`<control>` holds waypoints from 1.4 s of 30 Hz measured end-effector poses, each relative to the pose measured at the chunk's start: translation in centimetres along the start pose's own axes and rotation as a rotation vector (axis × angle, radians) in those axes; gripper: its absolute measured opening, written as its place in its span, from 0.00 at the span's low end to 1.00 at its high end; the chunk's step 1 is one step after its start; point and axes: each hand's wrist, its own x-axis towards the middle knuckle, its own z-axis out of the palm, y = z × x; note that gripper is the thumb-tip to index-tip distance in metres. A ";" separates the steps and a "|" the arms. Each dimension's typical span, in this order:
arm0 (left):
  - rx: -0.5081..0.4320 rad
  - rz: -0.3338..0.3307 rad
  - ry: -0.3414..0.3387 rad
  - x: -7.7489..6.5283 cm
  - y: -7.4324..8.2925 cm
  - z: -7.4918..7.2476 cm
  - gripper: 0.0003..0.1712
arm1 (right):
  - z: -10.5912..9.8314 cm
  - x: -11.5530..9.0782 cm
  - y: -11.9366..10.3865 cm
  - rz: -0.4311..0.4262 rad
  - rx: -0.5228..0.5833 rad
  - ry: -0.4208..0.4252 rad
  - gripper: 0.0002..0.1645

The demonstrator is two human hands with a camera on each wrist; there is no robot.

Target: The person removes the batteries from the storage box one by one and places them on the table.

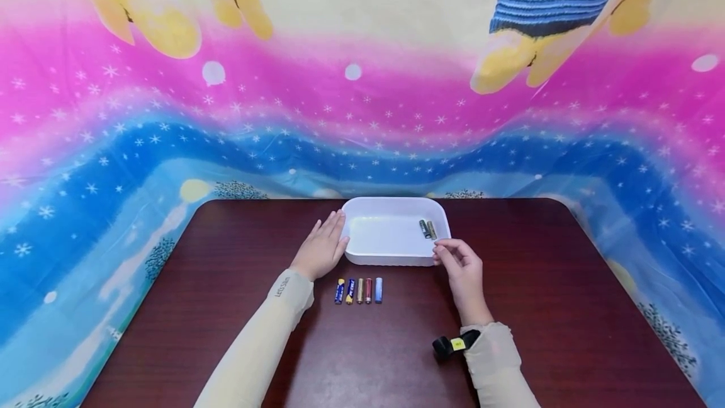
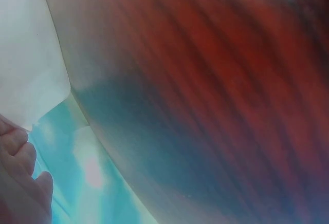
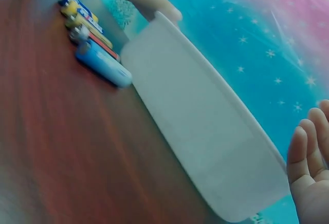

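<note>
A white plastic tray (image 1: 391, 260) stands at the far side of the table, with a dark green battery (image 1: 424, 228) and a gold-green battery (image 1: 432, 230) lying side by side at its right end. Against the tray's left wall rests my left hand (image 1: 320, 250), its fingers straight. My right hand (image 1: 463, 269) is at the front right corner, thumb and forefinger by the rim; the right wrist view shows its other fingers loosely bent. In front of the tray lies a row of batteries: two blue-and-yellow ones (image 1: 339, 291), a gold one (image 1: 360, 291), a red one (image 1: 369, 291) and a light blue one (image 1: 378, 290).
The dark red-brown table (image 1: 538, 301) has rounded far corners. Behind it hangs a patterned cloth (image 1: 311, 137) in pink and blue. A black strap with a small camera (image 1: 453, 345) is on my right wrist.
</note>
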 end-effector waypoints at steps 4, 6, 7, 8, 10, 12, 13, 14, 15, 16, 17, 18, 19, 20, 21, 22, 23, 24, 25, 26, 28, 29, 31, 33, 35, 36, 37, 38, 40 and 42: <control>0.000 -0.007 -0.016 -0.1 0.0 -0.1 0.38 | -0.4 1.3 -0.7 0.023 -0.098 -0.037 0.11; -0.006 -0.010 -0.016 -0.1 0.1 -0.1 0.38 | -0.5 2.1 -1.1 0.044 -0.173 -0.062 0.13; -0.008 -0.009 -0.011 -0.1 0.1 0.0 0.37 | -0.6 2.6 -1.3 0.049 -0.205 -0.078 0.14; -0.010 -0.007 -0.005 -0.1 0.1 0.0 0.37 | -0.8 3.0 -1.5 0.052 -0.244 -0.098 0.14; -0.009 -0.002 0.008 -0.1 0.1 0.1 0.37 | -1.0 3.9 -1.7 0.053 -0.317 -0.130 0.16; -0.007 0.006 0.023 -0.1 0.0 0.2 0.37 | -1.2 4.7 -1.8 0.038 -0.367 -0.163 0.17; -0.008 0.008 0.025 -0.1 0.0 0.2 0.37 | -1.3 5.1 -1.9 0.029 -0.393 -0.178 0.17; -0.008 0.010 0.029 -0.1 0.0 0.2 0.37 | -1.4 5.6 -2.0 0.023 -0.422 -0.193 0.17; -0.005 0.010 0.031 -0.1 0.0 0.3 0.37 | -1.4 6.0 -2.0 0.016 -0.443 -0.209 0.17; -0.003 0.008 0.031 -0.1 -0.1 0.2 0.37 | -1.4 6.5 -2.1 0.006 -0.466 -0.228 0.17; -0.004 0.007 0.032 -0.1 -0.1 0.2 0.37 | -1.3 6.9 -2.2 -0.003 -0.491 -0.247 0.17; -0.004 0.001 0.027 -0.1 -0.1 0.2 0.37 | -1.3 7.3 -2.3 -0.012 -0.519 -0.269 0.17; -0.006 -0.001 0.025 -0.1 -0.1 0.1 0.37 | -1.2 7.7 -2.3 -0.019 -0.544 -0.291 0.18; -0.007 -0.002 0.023 -0.1 -0.1 0.1 0.37 | -1.1 8.0 -2.3 -0.018 -0.569 -0.315 0.18; -0.007 -0.004 0.019 -0.1 -0.1 0.1 0.37 | -1.1 8.3 -2.4 -0.016 -0.597 -0.337 0.18; -0.009 -0.005 0.014 -0.1 -0.1 0.1 0.37 | -1.0 8.6 -2.4 -0.011 -0.621 -0.358 0.19; -0.010 -0.006 0.008 -0.1 -0.1 0.1 0.38 | -1.0 8.9 -2.4 -0.004 -0.643 -0.376 0.19; -0.010 -0.006 0.002 -0.1 -0.1 0.1 0.38 | -0.9 9.2 -2.3 0.002 -0.658 -0.394 0.19; -0.009 -0.005 -0.001 -0.1 -0.1 0.1 0.38 | -0.8 9.4 -2.3 0.008 -0.675 -0.412 0.19; -0.007 -0.007 -0.005 -0.1 0.0 0.1 0.38 | -0.8 9.6 -2.2 0.015 -0.690 -0.425 0.19; -0.006 -0.010 -0.010 -0.1 0.0 0.0 0.38 | -0.7 10.0 -2.1 0.020 -0.715 -0.447 0.19; -0.008 -0.010 -0.008 -0.1 0.1 0.0 0.38 | -0.6 10.1 -2.0 0.024 -0.725 -0.455 0.19; -0.008 -0.011 -0.005 -0.1 0.1 -0.1 0.38 | -0.6 10.3 -1.9 0.036 -0.747 -0.464 0.19; -0.007 -0.012 -0.005 0.0 0.2 -0.1 0.38 | -0.5 10.4 -1.7 0.046 -0.765 -0.471 0.19; -0.007 -0.013 -0.006 0.0 0.2 -0.1 0.38 | -0.5 10.5 -1.5 0.055 -0.775 -0.474 0.19; -0.004 -0.014 -0.009 0.0 0.2 -0.1 0.38 | -0.5 10.6 -1.4 0.058 -0.780 -0.477 0.19; -0.006 -0.014 -0.008 0.0 0.2 -0.1 0.38 | -0.5 10.6 -1.4 0.059 -0.787 -0.485 0.19; -0.006 -0.016 -0.009 0.0 0.2 -0.1 0.38 | -0.5 10.7 -1.2 0.060 -0.794 -0.492 0.19; -0.006 -0.016 -0.009 0.0 0.2 -0.1 0.38 | -0.5 10.8 -0.9 0.062 -0.813 -0.507 0.19; -0.004 -0.017 -0.013 0.0 0.1 -0.1 0.38 | -0.5 11.0 -0.7 0.067 -0.838 -0.525 0.20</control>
